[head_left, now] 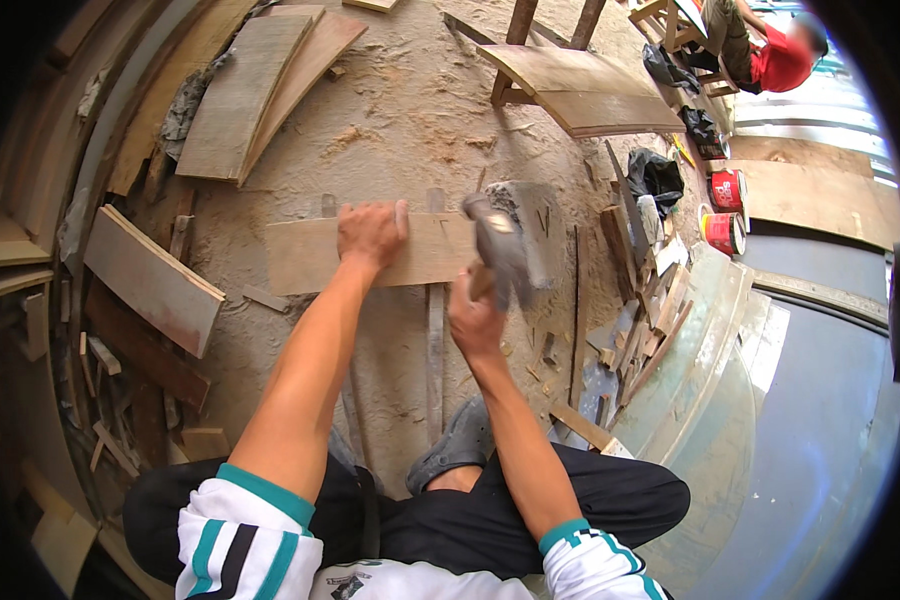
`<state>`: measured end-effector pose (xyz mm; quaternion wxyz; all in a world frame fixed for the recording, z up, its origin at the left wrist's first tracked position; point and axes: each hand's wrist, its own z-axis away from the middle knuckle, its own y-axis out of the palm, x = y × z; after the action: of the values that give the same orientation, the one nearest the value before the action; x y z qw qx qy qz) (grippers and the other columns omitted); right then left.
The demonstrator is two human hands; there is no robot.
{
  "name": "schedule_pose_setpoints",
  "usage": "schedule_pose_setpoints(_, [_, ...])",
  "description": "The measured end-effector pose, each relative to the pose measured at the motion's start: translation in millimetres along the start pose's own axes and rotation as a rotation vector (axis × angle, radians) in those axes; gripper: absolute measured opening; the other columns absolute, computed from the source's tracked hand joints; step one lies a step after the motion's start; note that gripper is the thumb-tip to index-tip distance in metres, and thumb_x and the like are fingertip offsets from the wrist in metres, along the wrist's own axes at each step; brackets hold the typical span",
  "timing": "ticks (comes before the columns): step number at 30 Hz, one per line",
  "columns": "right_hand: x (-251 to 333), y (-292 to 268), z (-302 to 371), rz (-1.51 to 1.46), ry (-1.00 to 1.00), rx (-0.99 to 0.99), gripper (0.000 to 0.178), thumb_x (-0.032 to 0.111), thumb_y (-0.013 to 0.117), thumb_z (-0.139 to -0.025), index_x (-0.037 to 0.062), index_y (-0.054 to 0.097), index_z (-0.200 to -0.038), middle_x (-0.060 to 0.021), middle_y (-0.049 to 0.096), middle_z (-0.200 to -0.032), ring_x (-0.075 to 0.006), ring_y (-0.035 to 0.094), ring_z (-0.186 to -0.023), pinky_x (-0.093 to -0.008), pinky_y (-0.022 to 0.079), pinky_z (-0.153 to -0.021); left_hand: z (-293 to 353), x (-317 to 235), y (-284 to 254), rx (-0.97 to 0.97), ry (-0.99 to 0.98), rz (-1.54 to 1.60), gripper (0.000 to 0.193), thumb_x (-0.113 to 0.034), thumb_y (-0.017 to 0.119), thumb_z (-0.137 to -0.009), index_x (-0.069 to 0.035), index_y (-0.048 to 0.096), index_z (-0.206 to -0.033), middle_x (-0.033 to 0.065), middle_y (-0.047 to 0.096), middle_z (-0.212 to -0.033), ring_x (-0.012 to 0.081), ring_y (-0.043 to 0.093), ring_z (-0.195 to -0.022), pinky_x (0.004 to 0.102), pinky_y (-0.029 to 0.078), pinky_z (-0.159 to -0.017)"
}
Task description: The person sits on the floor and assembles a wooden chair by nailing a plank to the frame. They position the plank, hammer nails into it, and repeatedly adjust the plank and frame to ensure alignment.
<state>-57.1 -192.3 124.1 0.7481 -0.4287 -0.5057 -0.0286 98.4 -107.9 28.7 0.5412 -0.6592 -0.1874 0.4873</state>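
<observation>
A pale, flat wooden board (305, 262) lies crosswise in front of me over two narrow strips of wood (435, 325). My left hand (372, 235) is closed over the board's upper middle and presses on it. In my right hand (477, 320) is the short handle of a hammer, with the fingers wrapped round it. The hammer's dark head (502, 255), slightly blurred, is at the board's right end. Beside that end sits a grey, worn block (542, 225), partly hidden by the hammer. I cannot tell whether the head touches the board.
Curved wooden panels (235, 95) lean at the far left, with another panel (155, 275) nearer. One more panel (590, 90) rests against a wooden stand at the far side. Scrap wood (650, 330), red tubs (722, 232) and black bags (656, 178) line the right. A person in red (775, 65) sits beyond.
</observation>
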Motion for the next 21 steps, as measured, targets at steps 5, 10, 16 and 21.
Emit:
schedule_pose_setpoints(5, [1, -1, -25, 0.118, 0.112, -0.030, 0.020, 0.015, 0.056, -0.092, 0.0011, 0.054, -0.107, -0.0210, 0.065, -0.082, -0.0322, 0.066, -0.071, -0.0436, 0.051, -0.067, -2, 1, 1, -0.014, 0.002, -0.040, 0.052, -0.038, 0.039, -0.100, -0.006, 0.073, -0.079, 0.0164, 0.071, -0.081, 0.0325, 0.068, -0.079, 0.0461, 0.045, -0.083])
schedule_pose_setpoints(10, [-7, 3, 0, -0.028, -0.200, -0.250, 0.020, 0.017, 0.057, -0.094, 0.0014, 0.055, -0.106, -0.0129, 0.063, -0.078, -0.0208, 0.061, -0.068, -0.0371, 0.050, -0.067, 1, 1, 0, -0.003, -0.010, -0.011, 0.051, -0.038, 0.039, -0.100, -0.006, 0.073, -0.079, 0.0170, 0.071, -0.081, 0.0326, 0.068, -0.081, 0.0459, 0.045, -0.084])
schedule_pose_setpoints(16, [-9, 17, -20, 0.120, 0.209, 0.120, 0.033, 0.010, 0.054, -0.090, 0.0027, 0.050, -0.122, -0.0321, 0.066, -0.094, -0.0524, 0.063, -0.090, -0.0545, 0.050, -0.078, 4, 2, 1, -0.019, 0.005, -0.005, 0.051, -0.037, 0.039, -0.100, -0.005, 0.073, -0.079, 0.0170, 0.072, -0.084, 0.0325, 0.068, -0.083, 0.0464, 0.045, -0.086])
schedule_pose_setpoints(21, [11, -3, -2, 0.016, -0.117, -0.163, 0.024, 0.010, 0.056, -0.091, 0.0000, 0.055, -0.112, -0.0264, 0.067, -0.089, -0.0511, 0.065, -0.084, -0.0518, 0.051, -0.076, -1, 4, 1, -0.025, 0.000, -0.030, 0.051, -0.038, 0.039, -0.100, -0.006, 0.073, -0.078, 0.0176, 0.072, -0.085, 0.0328, 0.068, -0.084, 0.0469, 0.045, -0.085])
